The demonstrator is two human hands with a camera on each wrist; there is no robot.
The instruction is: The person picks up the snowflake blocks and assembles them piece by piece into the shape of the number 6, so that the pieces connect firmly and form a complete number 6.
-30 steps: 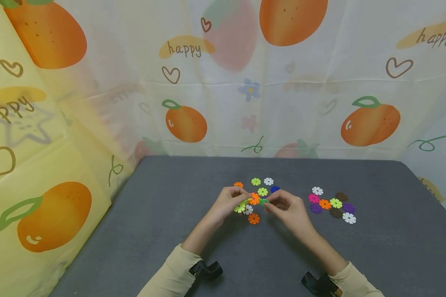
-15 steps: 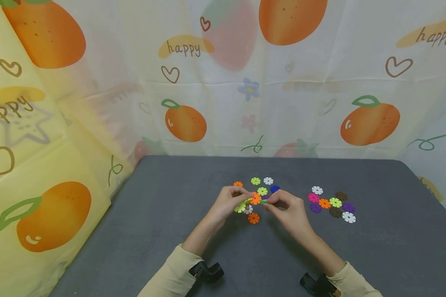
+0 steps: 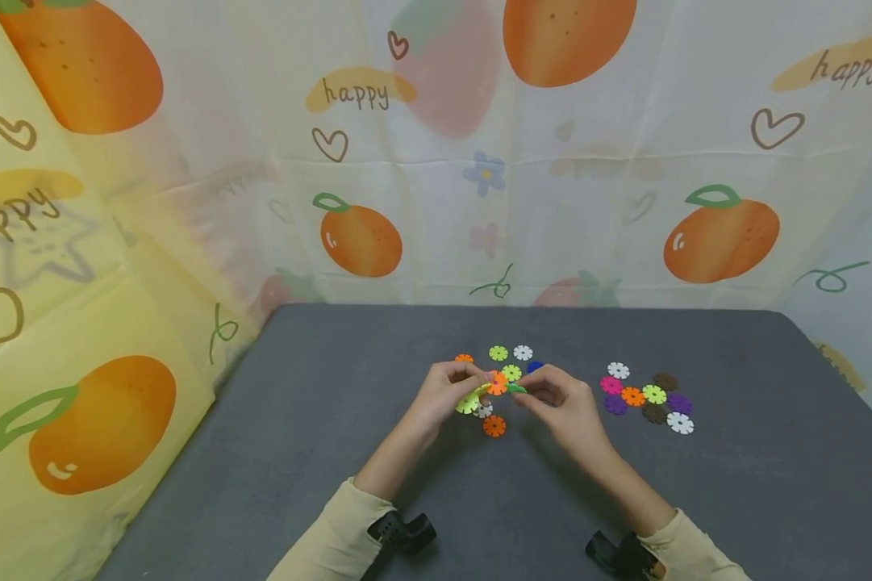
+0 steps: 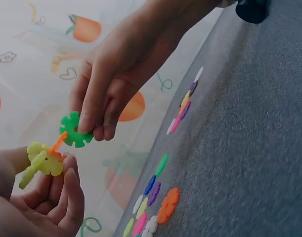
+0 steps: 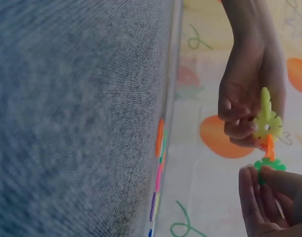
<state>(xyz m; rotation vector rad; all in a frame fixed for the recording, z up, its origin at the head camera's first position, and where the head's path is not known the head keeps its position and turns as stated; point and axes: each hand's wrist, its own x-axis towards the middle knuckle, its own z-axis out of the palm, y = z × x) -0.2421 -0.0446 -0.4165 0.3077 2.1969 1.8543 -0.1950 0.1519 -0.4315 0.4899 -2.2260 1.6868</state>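
Above the table, my left hand (image 3: 436, 399) holds a small cluster of notched plastic discs: yellow-green discs (image 4: 45, 160) joined to an orange disc (image 3: 497, 383). One yellow-green disc stands at an angle to another. My right hand (image 3: 566, 403) pinches a green notched disc (image 4: 75, 130) between thumb and fingers. In the left wrist view the orange disc, seen edge-on, meets the green disc's rim. How deep their slots overlap, I cannot tell. In the right wrist view the green disc (image 5: 269, 165) sits directly below the orange one (image 5: 270, 148).
Loose notched discs lie under and behind the hands, among them an orange disc (image 3: 494, 426) and a white disc (image 3: 523, 353). To the right lies another group of several discs, including a pink disc (image 3: 611, 385). A printed curtain (image 3: 436, 226) hangs behind the grey table (image 3: 298, 452).
Both hands stay nearly in place, holding the same discs. The green disc's tilt changes slightly at the orange disc's edge.
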